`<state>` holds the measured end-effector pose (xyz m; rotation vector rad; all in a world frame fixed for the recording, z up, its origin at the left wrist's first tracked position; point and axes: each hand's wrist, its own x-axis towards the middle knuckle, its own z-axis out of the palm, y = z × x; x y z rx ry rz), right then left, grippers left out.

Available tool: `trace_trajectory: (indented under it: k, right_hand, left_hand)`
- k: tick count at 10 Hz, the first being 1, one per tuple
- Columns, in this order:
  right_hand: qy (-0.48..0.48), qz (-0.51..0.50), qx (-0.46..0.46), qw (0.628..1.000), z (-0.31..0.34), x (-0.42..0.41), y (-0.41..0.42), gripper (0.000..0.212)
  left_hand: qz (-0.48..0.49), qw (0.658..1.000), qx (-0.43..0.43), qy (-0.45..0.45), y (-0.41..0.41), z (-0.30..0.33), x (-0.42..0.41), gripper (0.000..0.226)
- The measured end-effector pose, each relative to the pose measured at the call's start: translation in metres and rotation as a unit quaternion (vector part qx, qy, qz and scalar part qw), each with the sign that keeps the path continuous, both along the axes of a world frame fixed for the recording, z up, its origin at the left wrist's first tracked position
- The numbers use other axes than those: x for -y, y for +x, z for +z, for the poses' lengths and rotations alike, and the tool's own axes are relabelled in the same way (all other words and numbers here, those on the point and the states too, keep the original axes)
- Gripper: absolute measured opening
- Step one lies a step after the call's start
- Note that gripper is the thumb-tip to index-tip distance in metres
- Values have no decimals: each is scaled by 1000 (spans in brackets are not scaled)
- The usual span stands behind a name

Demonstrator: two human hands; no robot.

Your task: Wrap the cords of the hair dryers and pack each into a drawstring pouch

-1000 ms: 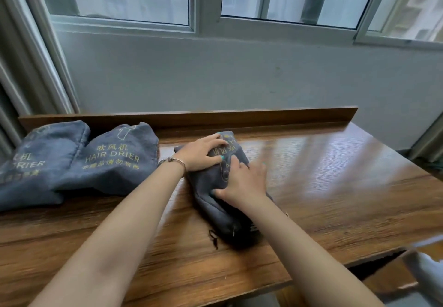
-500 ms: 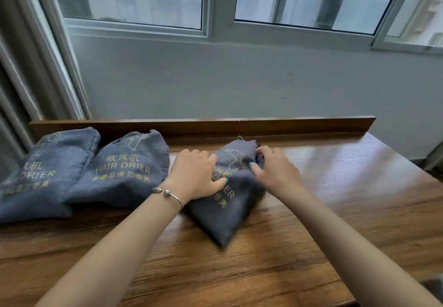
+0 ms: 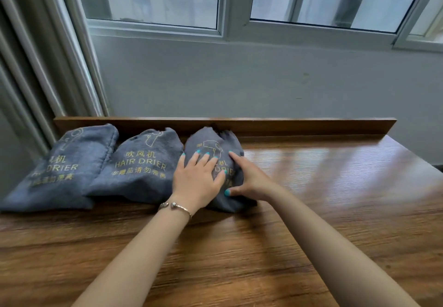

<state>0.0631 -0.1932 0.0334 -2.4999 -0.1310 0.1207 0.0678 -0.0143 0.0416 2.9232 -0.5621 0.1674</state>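
Three grey drawstring pouches with yellow "HAIR DRIER" print lie in a row at the back of the wooden table [image 3: 311, 210]. The left pouch [image 3: 69, 165] and the middle pouch [image 3: 141, 162] are full and untouched. The right pouch [image 3: 211, 146] stands against the back ledge, its gathered mouth pointing up. My left hand [image 3: 196, 177] lies flat on its front with fingers spread. My right hand [image 3: 249, 179] presses its right side, thumb at the lower edge. No hair dryer or cord is visible.
A low wooden ledge [image 3: 311, 126] runs along the table's back edge below a grey wall and window. A window frame post [image 3: 72, 54] rises at the left. The table's right end drops off near the corner [image 3: 426, 162].
The right pouch has gone from lying slanted near the table's middle to standing at the back ledge beside the middle pouch. Both hands moved back with it and now lie flat on it.
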Motion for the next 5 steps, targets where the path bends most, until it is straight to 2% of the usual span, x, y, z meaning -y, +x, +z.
trace_trajectory:
  k: [3,4,5]
  right_hand:
    - [5,18,-6,1000,-6,-8,24,113]
    - [28,16,-17,999,-11,6,6,112]
    - [5,-30,-2,1000,-15,28,-19,96]
  left_hand:
    - [20,999,-39,30,14,12,-7,67]
    - [-28,997,38,61,0,6,6,65]
    - [-118,988,77,66,-28,-12,26,59]
